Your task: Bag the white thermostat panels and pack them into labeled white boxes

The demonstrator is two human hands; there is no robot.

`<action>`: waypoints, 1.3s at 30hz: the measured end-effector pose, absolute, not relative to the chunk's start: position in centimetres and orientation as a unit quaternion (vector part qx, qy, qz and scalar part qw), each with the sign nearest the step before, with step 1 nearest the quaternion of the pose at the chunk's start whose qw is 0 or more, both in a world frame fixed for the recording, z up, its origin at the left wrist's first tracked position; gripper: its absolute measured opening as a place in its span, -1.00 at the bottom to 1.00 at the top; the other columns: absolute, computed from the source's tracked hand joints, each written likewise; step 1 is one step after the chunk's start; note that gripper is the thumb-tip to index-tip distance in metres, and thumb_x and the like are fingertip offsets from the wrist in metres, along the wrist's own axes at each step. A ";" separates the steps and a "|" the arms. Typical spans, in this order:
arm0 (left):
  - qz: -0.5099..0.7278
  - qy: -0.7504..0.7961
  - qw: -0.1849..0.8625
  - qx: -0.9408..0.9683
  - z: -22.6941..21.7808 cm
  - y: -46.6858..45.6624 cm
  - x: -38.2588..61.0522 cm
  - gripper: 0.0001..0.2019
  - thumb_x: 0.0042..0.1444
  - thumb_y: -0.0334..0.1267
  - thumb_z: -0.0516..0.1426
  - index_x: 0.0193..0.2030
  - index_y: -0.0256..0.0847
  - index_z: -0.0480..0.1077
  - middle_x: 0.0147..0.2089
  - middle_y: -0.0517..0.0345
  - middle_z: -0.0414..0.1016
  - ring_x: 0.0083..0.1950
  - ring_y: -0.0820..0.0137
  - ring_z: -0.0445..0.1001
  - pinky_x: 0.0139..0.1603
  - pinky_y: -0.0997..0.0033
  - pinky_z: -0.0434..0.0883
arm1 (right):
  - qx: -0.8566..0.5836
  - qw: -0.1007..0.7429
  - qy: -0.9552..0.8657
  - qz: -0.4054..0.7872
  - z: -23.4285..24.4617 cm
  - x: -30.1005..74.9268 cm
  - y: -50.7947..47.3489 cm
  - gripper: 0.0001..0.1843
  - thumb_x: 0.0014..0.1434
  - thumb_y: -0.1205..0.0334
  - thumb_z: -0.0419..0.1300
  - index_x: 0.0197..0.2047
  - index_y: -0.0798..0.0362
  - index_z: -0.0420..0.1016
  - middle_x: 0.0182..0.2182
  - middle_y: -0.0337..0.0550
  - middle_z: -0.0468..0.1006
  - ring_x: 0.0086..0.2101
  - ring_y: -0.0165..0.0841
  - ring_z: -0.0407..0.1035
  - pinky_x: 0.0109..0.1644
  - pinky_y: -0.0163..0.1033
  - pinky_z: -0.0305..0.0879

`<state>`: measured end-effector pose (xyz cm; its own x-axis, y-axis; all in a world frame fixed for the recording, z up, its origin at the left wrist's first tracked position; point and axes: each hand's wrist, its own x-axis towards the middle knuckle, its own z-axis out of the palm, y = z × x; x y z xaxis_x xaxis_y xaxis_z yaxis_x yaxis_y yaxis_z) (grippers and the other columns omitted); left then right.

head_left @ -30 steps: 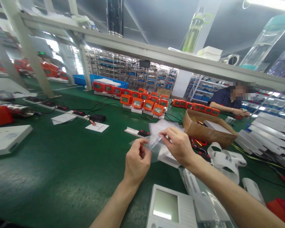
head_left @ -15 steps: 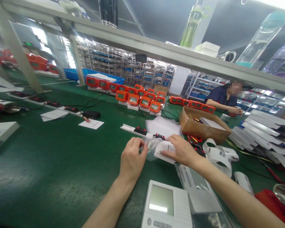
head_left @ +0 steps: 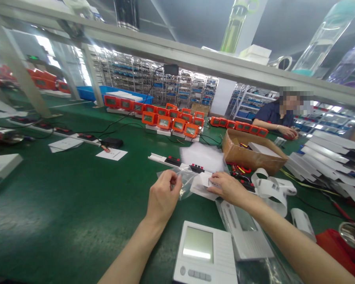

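My left hand (head_left: 165, 193) pinches the edge of a clear plastic bag (head_left: 185, 182) between thumb and fingers. My right hand (head_left: 229, 187) grips a small white printed leaflet (head_left: 202, 187), fingers on top and thumb at its near edge. The leaflet lies against the bag's right side; whether it is inside I cannot tell. Nearer me lies a white device with a grey screen and a row of buttons (head_left: 205, 252). Beside it, under my right forearm, a similar white device (head_left: 248, 234) lies in a clear bag.
Behind my hands runs a white rail with black and red connectors (head_left: 173, 160), near a stack of clear sheets (head_left: 201, 154). Farther back stand a cardboard box (head_left: 251, 157) and orange-framed units (head_left: 164, 122). A label roll (head_left: 273, 193) lies right. Across the bench sits another person (head_left: 275, 114).
The bag is spread wider between my hands, and the leaflet has tilted and shifted slightly. My left hand has moved slightly left. The other person's hands have moved left.
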<state>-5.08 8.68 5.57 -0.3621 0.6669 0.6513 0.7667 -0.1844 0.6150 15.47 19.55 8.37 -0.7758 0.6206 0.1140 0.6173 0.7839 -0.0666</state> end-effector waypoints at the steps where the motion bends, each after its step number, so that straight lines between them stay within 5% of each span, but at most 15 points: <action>1: -0.524 -0.637 0.045 -0.563 5.5 8.7 -5.1 -0.83 0.19 -0.25 0.06 -0.43 -0.17 0.23 -0.45 0.26 0.31 -0.45 0.46 0.31 -0.39 0.49 0.21 | -0.324 0.065 -0.944 0.021 8.4 15.6 19.8 -0.80 0.20 0.14 0.20 -0.24 0.08 0.56 -0.14 0.02 0.52 -0.09 -0.19 0.39 -0.03 -0.18 0.28; 20: -0.526 -0.642 0.027 -0.557 5.5 8.7 -5.0 -0.82 0.17 -0.24 0.06 -0.45 -0.17 0.22 -0.46 0.26 0.31 -0.46 0.46 0.31 -0.40 0.49 0.21 | -0.308 0.088 -0.941 0.107 7.9 16.5 21.3 -0.73 0.06 0.17 0.32 -0.15 0.08 0.59 -0.08 0.03 0.51 -0.08 -0.17 0.40 0.03 -0.13 0.26; 24: -0.529 -0.641 0.016 -0.556 5.4 8.8 -5.0 -0.82 0.16 -0.23 0.06 -0.46 -0.17 0.23 -0.47 0.26 0.31 -0.45 0.46 0.31 -0.39 0.49 0.21 | -0.303 0.113 -0.937 0.134 8.0 16.8 21.6 -0.82 0.17 0.20 0.20 -0.22 0.05 0.60 -0.11 -0.05 0.55 -0.13 -0.26 0.44 -0.02 -0.22 0.30; 34: -0.603 -0.662 -0.055 -0.441 6.3 8.7 -5.7 -0.84 0.12 -0.17 0.08 -0.42 -0.14 0.23 -0.55 0.29 0.31 -0.52 0.41 0.34 -0.44 0.45 0.21 | -0.382 0.332 -0.859 0.076 9.8 17.2 19.2 -0.64 0.29 0.11 -0.04 -0.29 0.11 0.52 -0.28 -0.01 0.57 -0.23 -0.23 0.42 -0.09 -0.17 0.27; 39: -0.665 -0.634 -0.188 -0.347 6.3 9.2 -6.5 -0.80 0.18 -0.10 -0.01 -0.38 -0.14 0.17 -0.67 0.33 0.33 -0.68 0.40 0.36 -0.65 0.49 0.23 | -0.411 0.433 -0.800 0.058 12.2 17.5 15.3 -0.60 0.30 0.02 -0.04 -0.30 0.10 0.49 -0.49 -0.19 0.46 -0.45 -0.35 0.33 -0.35 -0.31 0.23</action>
